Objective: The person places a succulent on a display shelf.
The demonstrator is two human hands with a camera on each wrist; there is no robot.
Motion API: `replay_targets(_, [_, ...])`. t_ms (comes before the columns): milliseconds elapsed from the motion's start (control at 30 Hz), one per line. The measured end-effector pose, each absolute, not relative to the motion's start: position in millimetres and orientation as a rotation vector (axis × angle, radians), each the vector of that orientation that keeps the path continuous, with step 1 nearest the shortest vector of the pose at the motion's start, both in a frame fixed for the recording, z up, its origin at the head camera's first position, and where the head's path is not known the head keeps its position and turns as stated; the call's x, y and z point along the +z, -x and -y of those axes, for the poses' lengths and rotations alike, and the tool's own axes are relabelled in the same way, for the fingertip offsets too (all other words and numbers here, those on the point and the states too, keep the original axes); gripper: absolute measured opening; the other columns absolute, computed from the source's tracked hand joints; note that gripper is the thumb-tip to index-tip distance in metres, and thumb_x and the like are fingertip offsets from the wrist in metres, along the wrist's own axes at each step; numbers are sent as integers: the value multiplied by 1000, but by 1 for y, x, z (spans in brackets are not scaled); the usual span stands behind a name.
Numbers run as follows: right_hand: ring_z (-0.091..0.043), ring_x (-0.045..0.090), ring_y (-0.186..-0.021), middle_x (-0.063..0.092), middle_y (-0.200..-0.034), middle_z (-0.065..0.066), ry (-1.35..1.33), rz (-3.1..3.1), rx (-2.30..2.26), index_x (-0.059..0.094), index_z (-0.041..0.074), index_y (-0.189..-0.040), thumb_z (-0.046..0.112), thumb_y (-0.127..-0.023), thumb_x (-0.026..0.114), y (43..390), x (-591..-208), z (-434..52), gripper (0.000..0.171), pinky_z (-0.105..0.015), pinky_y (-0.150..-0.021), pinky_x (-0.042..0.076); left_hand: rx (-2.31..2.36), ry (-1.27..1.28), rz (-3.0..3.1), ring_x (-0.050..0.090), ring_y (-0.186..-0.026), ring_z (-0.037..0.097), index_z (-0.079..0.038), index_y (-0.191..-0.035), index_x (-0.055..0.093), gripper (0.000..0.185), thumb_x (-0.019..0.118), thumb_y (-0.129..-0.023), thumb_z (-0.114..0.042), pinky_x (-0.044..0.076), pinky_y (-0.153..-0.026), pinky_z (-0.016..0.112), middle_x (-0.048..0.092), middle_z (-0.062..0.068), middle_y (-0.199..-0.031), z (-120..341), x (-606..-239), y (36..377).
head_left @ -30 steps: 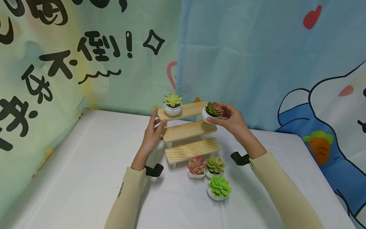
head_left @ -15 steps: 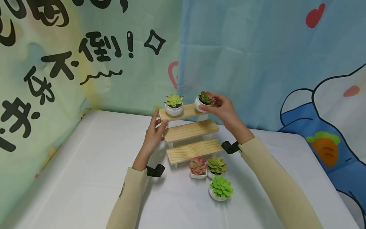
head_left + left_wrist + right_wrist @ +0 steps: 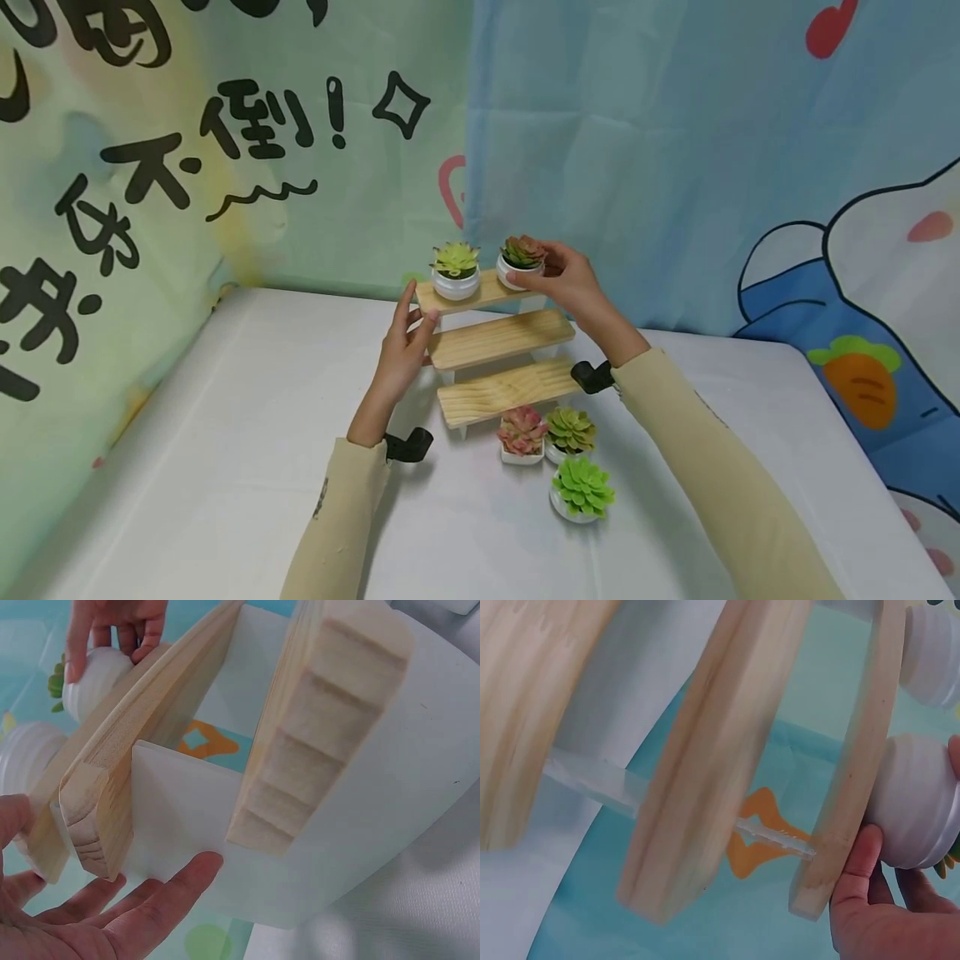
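Observation:
A three-tier wooden display stand (image 3: 501,337) with white side panels (image 3: 191,806) stands on the white table. My left hand (image 3: 399,354) holds the left end of its top shelf, thumb and index finger either side of the end; other fingers reach along the side panel. My right hand (image 3: 573,279) grips the white pot of a reddish-green succulent (image 3: 522,252) over the top shelf, its base at the board in the right wrist view. Beside it, a yellow-green potted succulent (image 3: 455,271) sits on the left of that shelf.
In front of the stand are a pink succulent (image 3: 522,433) in a square pot, an olive-green one (image 3: 570,431) and a bright green one (image 3: 582,487). A printed cloth backdrop (image 3: 600,150) hangs behind the table (image 3: 247,467).
My right hand has brought the reddish-green succulent left, from beside the stand's right end onto the top shelf, close to the yellow-green one. The left hand has stayed in place.

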State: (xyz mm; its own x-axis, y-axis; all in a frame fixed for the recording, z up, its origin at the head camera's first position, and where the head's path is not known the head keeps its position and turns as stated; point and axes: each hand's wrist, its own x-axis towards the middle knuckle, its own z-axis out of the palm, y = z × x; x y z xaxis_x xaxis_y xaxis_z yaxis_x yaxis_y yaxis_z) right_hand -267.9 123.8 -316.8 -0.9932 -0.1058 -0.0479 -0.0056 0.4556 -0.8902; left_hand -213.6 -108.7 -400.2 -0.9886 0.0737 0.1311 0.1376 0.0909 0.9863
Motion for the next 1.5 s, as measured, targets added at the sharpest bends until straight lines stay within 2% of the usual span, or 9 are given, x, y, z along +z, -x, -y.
replay_targets(300, [-24,45,-108,44,-142,-16,144,-2586,-1597,31,7,-152,26,-91,71,271,-317,-124,75,-47,-98,42,-2105,185,2266,47,-132,37,-22,-159,11,65,47,-105,-30,59,-76,49,40,23,-146,107,-401,218])
replay_targets(567, [-33,39,-130,33,-151,-17,186,-2505,-1618,22,6,-155,21,-91,70,265,-318,-131,81,-47,-106,39,-2097,190,2282,48,-131,34,-25,-159,10,65,47,-105,-30,59,-75,46,41,21,-146,107,-401,217])
replay_targets(933, [-32,36,-135,34,-150,-14,183,-2497,-1757,27,10,-153,18,-91,71,221,-326,-143,77,-51,-104,39,-2096,228,2301,48,-131,34,-22,-159,10,66,46,-105,-31,58,-78,50,42,21,-145,113,-402,213])
replay_targets(1133, [-33,37,-134,38,-147,-15,242,-2495,-1785,32,7,-150,15,-93,69,196,-332,-157,69,-45,-106,36,-2101,218,2298,48,-131,34,-22,-159,10,66,47,-105,-31,58,-79,50,41,21,-145,113,-402,213])
replay_targets(1367, [-28,38,-133,39,-147,-15,203,-2449,-1839,36,5,-148,12,-93,68,168,-342,-164,64,-26,-97,44,-2099,201,2301,49,-131,33,-23,-159,10,66,47,-105,-31,58,-78,50,42,20,-144,113,-402,212])
replay_targets(1500, [-26,39,-130,40,-145,-17,198,-2443,-1841,37,2,-146,13,-93,68,156,-350,-166,63,-20,-93,45,-2103,201,2298,48,-131,33,-24,-159,10,65,47,-105,-31,58,-79,50,42,20,-144,113,-402,212])
